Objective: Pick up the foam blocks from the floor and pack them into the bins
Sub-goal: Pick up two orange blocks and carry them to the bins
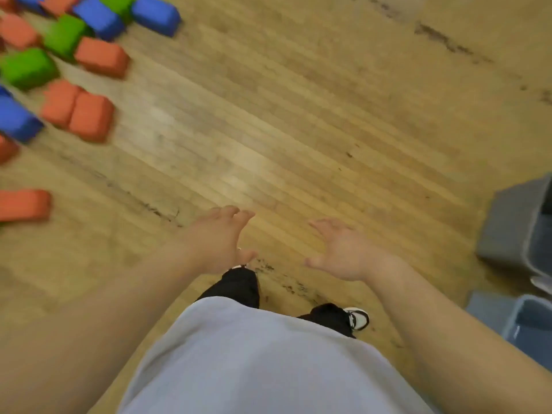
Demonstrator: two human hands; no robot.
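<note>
- While neither hand holds anything, no block is in transit: left hand [218, 243] and right hand [343, 252] sit at lower centre, fingers spread and relaxed, palms roughly facing each other above the wooden floor [298, 115].
- Foam blocks [64, 34] lie scattered at upper left: orange, green and blue, many touching.
- 2 orange blocks [77, 110] sit flush side by side. 1 lone orange block [24, 204] lies at the left edge, nearest the left hand but well apart from it.
- 2 bins sit at the right edge: grey bin [513, 225] mid right, bluish bin [528, 321] below it. Both are cut by the frame, so I cannot tell their contents.
- Progress, my read: most of the pickup is left, with more than 10 blocks on the floor in view. Motion blur makes the count rough.
- Likely next: go to the pile, grab blocks, carry them to the bins.
</note>
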